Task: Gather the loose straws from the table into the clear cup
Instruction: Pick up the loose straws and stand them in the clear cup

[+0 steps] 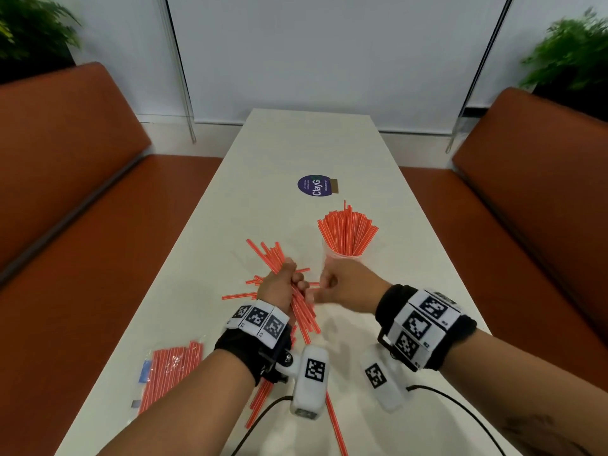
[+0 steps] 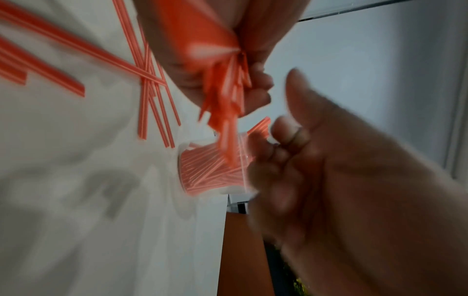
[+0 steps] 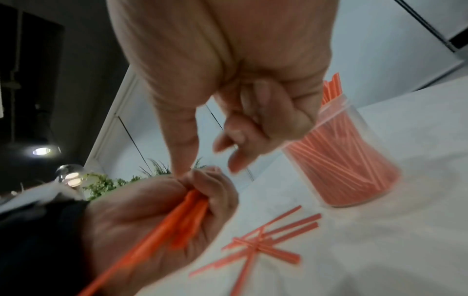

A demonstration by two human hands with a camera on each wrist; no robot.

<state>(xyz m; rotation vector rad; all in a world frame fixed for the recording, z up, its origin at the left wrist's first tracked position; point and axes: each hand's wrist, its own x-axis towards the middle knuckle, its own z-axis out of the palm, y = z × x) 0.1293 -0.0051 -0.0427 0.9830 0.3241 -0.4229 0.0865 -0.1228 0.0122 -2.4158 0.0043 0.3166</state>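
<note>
My left hand (image 1: 287, 284) grips a thick bundle of orange straws (image 1: 304, 312) just above the white table (image 1: 279, 153). The same bundle (image 3: 188, 217) shows in its fist (image 3: 202, 192) in the right wrist view. My right hand (image 1: 325, 284) hovers close beside it, fingers loosely curled and nothing in them (image 3: 228, 152). Behind the right hand stands the clear cup (image 1: 342, 255), packed with upright straws (image 1: 347, 230). Loose straws (image 1: 238, 295) lie crossed on the table by the left hand (image 3: 266, 240), and a few more (image 1: 260, 398) under the left forearm.
A plastic packet of straws (image 1: 172, 365) lies at the table's near left edge. A round blue sticker (image 1: 314, 185) is stuck on the table beyond the cup. Orange benches (image 1: 82, 192) flank the table on both sides. Cables (image 1: 460, 409) trail near the front edge.
</note>
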